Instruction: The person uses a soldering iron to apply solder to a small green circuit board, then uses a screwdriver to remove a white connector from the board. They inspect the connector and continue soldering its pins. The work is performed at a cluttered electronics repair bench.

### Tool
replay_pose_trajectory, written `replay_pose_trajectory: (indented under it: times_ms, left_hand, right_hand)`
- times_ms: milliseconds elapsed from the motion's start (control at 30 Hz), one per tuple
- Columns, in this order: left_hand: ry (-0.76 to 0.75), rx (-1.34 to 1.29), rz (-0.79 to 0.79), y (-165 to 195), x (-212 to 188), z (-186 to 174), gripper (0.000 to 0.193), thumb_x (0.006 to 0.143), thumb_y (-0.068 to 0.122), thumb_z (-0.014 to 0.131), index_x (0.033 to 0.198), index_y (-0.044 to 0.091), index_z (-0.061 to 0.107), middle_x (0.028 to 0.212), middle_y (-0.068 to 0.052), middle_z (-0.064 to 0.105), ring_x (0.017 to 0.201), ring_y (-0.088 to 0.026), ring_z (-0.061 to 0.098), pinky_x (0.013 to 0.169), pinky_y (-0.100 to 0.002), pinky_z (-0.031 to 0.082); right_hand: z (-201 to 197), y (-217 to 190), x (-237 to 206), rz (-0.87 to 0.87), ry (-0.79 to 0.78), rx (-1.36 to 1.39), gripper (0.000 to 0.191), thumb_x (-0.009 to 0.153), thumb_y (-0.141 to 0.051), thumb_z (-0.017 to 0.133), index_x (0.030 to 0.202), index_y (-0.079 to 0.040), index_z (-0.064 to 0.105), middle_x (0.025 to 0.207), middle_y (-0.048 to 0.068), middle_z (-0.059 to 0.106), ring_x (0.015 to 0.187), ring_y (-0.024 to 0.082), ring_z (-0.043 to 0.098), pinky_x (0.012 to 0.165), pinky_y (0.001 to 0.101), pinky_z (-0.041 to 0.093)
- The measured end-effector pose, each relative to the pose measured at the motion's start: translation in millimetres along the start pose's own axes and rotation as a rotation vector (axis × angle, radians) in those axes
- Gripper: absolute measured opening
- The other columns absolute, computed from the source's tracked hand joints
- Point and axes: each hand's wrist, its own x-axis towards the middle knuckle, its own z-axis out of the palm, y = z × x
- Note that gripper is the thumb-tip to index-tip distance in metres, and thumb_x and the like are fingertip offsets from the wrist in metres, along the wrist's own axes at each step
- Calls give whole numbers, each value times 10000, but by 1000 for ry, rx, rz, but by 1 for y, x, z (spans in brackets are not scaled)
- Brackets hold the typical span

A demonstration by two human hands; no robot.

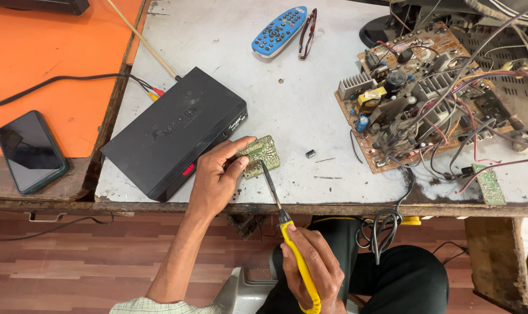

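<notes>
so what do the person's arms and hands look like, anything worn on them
Both hands are bare: no gloves, rings or watch visible. The left hand has a bare forearm, with a light checked sleeve edge showing near the elbow. The right hand shows only to the wrist; no sleeve is in view.

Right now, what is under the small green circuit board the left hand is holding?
The small green circuit board lies on the white worktop, its left edge pinched by the left hand. The soldering iron in the right hand touches its lower edge. Its underside is hidden.
</notes>
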Motion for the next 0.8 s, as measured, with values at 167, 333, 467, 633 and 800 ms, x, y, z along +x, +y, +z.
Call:
replay_pose_trajectory:
  times_ms: [167,333,467,633,800]
  left_hand:
    - [3,5,-4,-1,-3,2,379,921,-12,674,1275,112,730,795,-15,616,641,-96,481,579,-275,421]
    - [7,-9,21,-3,-4,4,383,913,-15,669,1273,105,719,823,8,644,644,-88,497,584,-270,432]
    - [-10,14,13,-5,-2,3,393,906,-14,683,1276,109,730,775,-5,601,630,-95,476,583,-277,420]
    - [-33,-11,-19,-2,-3,0,407,906,-23,671,1290,101,721,765,-6,587,625,-95,463,573,-275,411]
    - [-47,-24,-6,0,-5,0,406,914,-27,665,1303,82,714,763,-16,574,629,-94,449,576,-272,404]
  right_hand:
    - [-1,0,-2,-9,-4,6,303,900,15,722,1197,42,669,1030,185,721,843,229,747,714,291,621]
    - [0,-4,-5,21,-13,-24,306,909,6,713,1212,32,676,1008,170,721,831,226,743,710,307,613]
    - [3,-5,-5,-22,-26,-51,304,920,3,712,1220,27,665,1004,168,713,825,232,724,698,324,603]
    - [2,-12,-5,-23,-70,-99,326,902,14,725,1221,25,660,995,180,709,833,247,721,704,335,600]
    - [5,-22,-5,34,-2,-68,326,909,36,710,1230,30,657,1005,182,720,841,241,736,740,331,611]
